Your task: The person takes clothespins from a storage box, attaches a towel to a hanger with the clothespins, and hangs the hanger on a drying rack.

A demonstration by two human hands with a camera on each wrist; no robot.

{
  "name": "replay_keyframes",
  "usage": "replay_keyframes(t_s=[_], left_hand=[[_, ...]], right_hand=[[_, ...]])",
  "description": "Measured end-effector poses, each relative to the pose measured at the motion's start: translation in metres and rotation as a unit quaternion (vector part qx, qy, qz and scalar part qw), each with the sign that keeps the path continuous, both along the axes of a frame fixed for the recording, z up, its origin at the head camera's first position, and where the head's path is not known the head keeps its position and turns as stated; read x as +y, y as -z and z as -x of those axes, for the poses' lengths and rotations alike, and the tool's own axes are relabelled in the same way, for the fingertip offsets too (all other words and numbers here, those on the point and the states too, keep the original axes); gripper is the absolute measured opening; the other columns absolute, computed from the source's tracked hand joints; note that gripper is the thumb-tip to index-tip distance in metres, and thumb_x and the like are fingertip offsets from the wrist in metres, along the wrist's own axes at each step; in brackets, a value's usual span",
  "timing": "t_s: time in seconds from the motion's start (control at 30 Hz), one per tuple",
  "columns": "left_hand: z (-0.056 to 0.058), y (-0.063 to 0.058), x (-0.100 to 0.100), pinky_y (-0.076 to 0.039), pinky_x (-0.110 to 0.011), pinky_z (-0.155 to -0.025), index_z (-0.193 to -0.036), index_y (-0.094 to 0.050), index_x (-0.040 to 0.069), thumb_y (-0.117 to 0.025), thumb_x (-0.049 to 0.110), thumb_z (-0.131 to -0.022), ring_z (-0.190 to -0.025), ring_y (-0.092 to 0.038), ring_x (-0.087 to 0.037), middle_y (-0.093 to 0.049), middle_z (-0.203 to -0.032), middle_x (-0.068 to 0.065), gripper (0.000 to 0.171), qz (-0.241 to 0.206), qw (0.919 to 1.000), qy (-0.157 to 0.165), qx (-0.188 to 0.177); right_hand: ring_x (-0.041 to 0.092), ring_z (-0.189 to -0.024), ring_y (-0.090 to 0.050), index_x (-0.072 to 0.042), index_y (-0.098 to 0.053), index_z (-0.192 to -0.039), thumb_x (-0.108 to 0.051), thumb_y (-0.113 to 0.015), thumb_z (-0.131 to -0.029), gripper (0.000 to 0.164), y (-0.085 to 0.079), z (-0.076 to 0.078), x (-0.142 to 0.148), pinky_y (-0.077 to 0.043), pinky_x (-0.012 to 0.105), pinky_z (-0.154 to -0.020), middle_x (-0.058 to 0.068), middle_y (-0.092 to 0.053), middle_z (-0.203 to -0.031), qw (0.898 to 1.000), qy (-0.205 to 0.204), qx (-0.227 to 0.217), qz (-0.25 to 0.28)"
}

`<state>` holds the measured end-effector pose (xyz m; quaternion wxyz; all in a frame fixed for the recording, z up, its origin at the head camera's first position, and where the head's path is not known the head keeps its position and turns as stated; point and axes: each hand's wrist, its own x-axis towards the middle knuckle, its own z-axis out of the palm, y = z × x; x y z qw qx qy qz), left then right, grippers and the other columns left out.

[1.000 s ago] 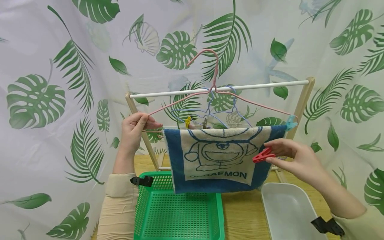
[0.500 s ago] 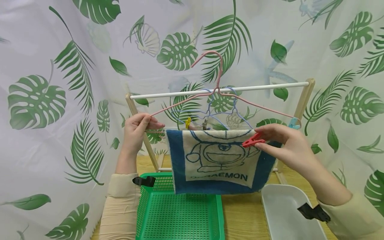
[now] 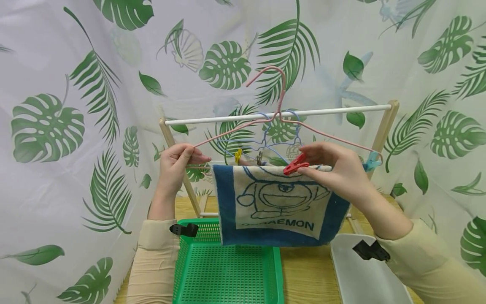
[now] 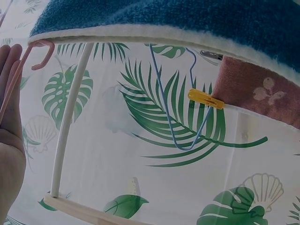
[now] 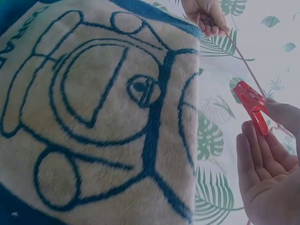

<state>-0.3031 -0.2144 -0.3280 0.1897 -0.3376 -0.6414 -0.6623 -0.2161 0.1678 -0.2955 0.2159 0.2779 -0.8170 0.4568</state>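
Note:
A pink clothes hanger (image 3: pixel 322 136) stands upright in front of the rack, its left corner pinched by my left hand (image 3: pixel 175 165). Over its lower bar hangs a blue and white towel (image 3: pixel 281 211) printed with a cartoon figure. A light blue clothespin (image 3: pixel 373 160) is clipped at the hanger's right corner. Between thumb and fingers, my right hand (image 3: pixel 339 169) pinches a red clothespin (image 3: pixel 296 164), which overlaps the towel's top edge in the head view. In the right wrist view the red clothespin (image 5: pixel 252 107) appears beside the towel's folded edge.
Behind the towel, blue hangers (image 3: pixel 265 143) hang from the white rod (image 3: pixel 334 111) of a wooden rack. A yellow clothespin (image 4: pixel 205 98) holds a brownish-pink cloth (image 4: pixel 255 89) there. Below are a green basket (image 3: pixel 282 270) and a white tray (image 3: pixel 336 253) on the wooden table (image 3: pixel 307 274).
My right hand has moved left along the towel and up to its top edge with the red clothespin. The hanger has shifted slightly right, still held by my left hand.

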Motion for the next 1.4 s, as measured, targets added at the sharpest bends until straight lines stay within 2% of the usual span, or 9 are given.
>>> replay_keyframes(t_s=[0.13,0.3,0.4,0.5,0.63,0.87,1.03,1.1,1.4], left_hand=[[0.0,0.001,0.001,-0.068,-0.028,-0.079,-0.093,-0.075,-0.002,-0.057,0.014,-0.11,-0.081,-0.081,-0.007,-0.081,-0.085,0.008,0.03,0.0,1.0,-0.002,0.001],[0.0,0.001,0.002,-0.068,-0.028,-0.078,-0.094,-0.066,-0.02,-0.056,0.014,-0.11,-0.082,-0.081,-0.007,-0.081,-0.086,0.009,0.039,0.005,1.0,0.004,0.004],[0.001,0.001,0.003,-0.068,-0.028,-0.078,-0.094,-0.069,-0.017,-0.057,0.015,-0.11,-0.083,-0.081,-0.007,-0.082,-0.086,0.009,0.038,0.004,1.0,0.006,0.005],[0.002,0.001,0.003,-0.068,-0.028,-0.079,-0.093,-0.075,-0.005,-0.059,0.017,-0.109,-0.084,-0.081,-0.007,-0.082,-0.087,0.009,0.032,0.002,0.9999,0.005,0.01],[0.002,0.0,0.004,-0.068,-0.028,-0.081,-0.093,-0.07,-0.017,-0.06,0.024,-0.108,-0.084,-0.081,-0.007,-0.082,-0.088,0.01,0.044,0.004,0.9999,0.004,0.015],[0.003,0.001,0.005,-0.067,-0.027,-0.083,-0.093,-0.079,0.013,-0.06,0.024,-0.108,-0.084,-0.081,-0.006,-0.082,-0.088,0.01,0.026,0.006,0.9998,0.005,0.017],[0.002,0.002,0.006,-0.067,-0.026,-0.082,-0.096,-0.066,-0.021,-0.059,0.019,-0.109,-0.084,-0.081,-0.006,-0.082,-0.088,0.01,0.043,0.007,0.9999,0.0,0.011],[0.002,0.002,0.007,-0.067,-0.026,-0.082,-0.096,-0.065,-0.023,-0.058,0.018,-0.109,-0.084,-0.081,-0.005,-0.082,-0.088,0.011,0.044,0.009,0.9999,-0.003,0.011],[-0.001,0.0,0.011,-0.067,-0.026,-0.083,-0.095,-0.079,0.026,-0.058,0.017,-0.11,-0.085,-0.081,-0.004,-0.082,-0.089,0.011,0.028,0.013,0.9999,-0.005,0.01]], right_hand=[[-0.011,-0.094,-0.069,0.002,-0.073,-0.122,0.007,-0.083,-0.087,0.036,-0.002,0.008,-0.012,-0.058,0.008,-0.086,0.017,-0.078,-0.11,1.0,-0.01,0.001,0.002],[-0.011,-0.094,-0.068,0.003,-0.073,-0.122,0.005,-0.083,-0.087,0.037,-0.003,0.016,-0.026,-0.059,0.01,-0.086,0.018,-0.078,-0.112,1.0,-0.021,-0.009,0.002],[-0.008,-0.095,-0.069,0.002,-0.073,-0.124,0.002,-0.084,-0.089,0.036,-0.003,0.019,-0.036,-0.06,0.013,-0.087,0.017,-0.078,-0.114,0.999,-0.023,-0.029,0.0],[0.004,-0.098,-0.073,0.0,-0.073,-0.126,-0.003,-0.084,-0.091,0.036,-0.003,0.022,-0.045,-0.059,0.013,-0.087,0.015,-0.078,-0.115,0.999,-0.022,-0.046,-0.008],[0.022,-0.101,-0.077,-0.001,-0.073,-0.126,-0.007,-0.085,-0.091,0.037,-0.003,0.025,-0.054,-0.06,0.015,-0.086,0.014,-0.079,-0.115,0.998,-0.024,-0.055,-0.015],[0.026,-0.101,-0.077,-0.001,-0.074,-0.126,-0.009,-0.085,-0.092,0.037,-0.002,0.032,-0.065,-0.061,0.017,-0.085,0.014,-0.079,-0.115,0.997,-0.029,-0.064,0.0],[0.026,-0.102,-0.077,-0.003,-0.074,-0.126,-0.009,-0.085,-0.091,0.037,-0.003,0.036,-0.073,-0.061,0.017,-0.084,0.014,-0.079,-0.116,0.997,-0.038,-0.071,0.014],[0.027,-0.102,-0.077,-0.003,-0.074,-0.126,-0.008,-0.085,-0.091,0.037,-0.003,0.037,-0.077,-0.061,0.018,-0.084,0.015,-0.079,-0.116,0.996,-0.043,-0.072,0.02],[0.029,-0.101,-0.078,-0.001,-0.074,-0.125,-0.007,-0.085,-0.091,0.037,-0.005,0.045,-0.095,-0.064,0.023,-0.083,0.017,-0.08,-0.114,0.995,-0.034,-0.082,0.035]])
